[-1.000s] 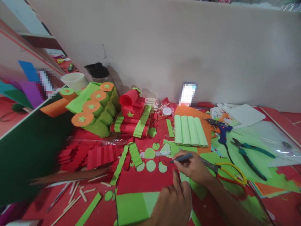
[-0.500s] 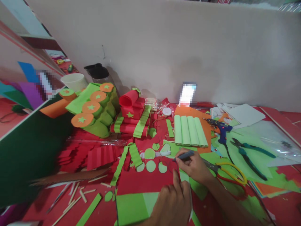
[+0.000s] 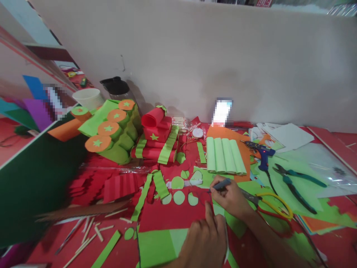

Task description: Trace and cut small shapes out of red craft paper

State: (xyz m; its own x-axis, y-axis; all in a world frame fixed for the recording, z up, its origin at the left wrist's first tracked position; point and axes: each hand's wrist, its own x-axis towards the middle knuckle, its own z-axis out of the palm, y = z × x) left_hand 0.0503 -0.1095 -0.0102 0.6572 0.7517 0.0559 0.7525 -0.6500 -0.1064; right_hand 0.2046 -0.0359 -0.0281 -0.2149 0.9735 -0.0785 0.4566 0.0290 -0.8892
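My right hand (image 3: 230,197) grips a grey pen (image 3: 221,184), its tip down on a red sheet (image 3: 173,216). Faint dark curved lines show on the red beside the tip. My left hand (image 3: 205,236) rests on the sheet's near right part, index finger stretched out and touching just below those lines; its other fingers are partly hidden. Pale green circles (image 3: 179,197) lie in a row along the sheet's far edge, one with a piece cut out. Under the left hand are green sheets (image 3: 154,247). Scissors with yellow and red handles (image 3: 275,204) lie beside my right wrist.
Green rolled paper tubes (image 3: 225,155) lie beyond my right hand, with a blue glue gun (image 3: 263,152) and pliers (image 3: 299,184) to the right. A red and green paper model (image 3: 156,145) and green-orange rolls (image 3: 114,130) stand at left. A dark green board (image 3: 41,190) edges the left side.
My right hand and the pen have shifted very slightly to the right along the red sheet. The left hand stays in place.
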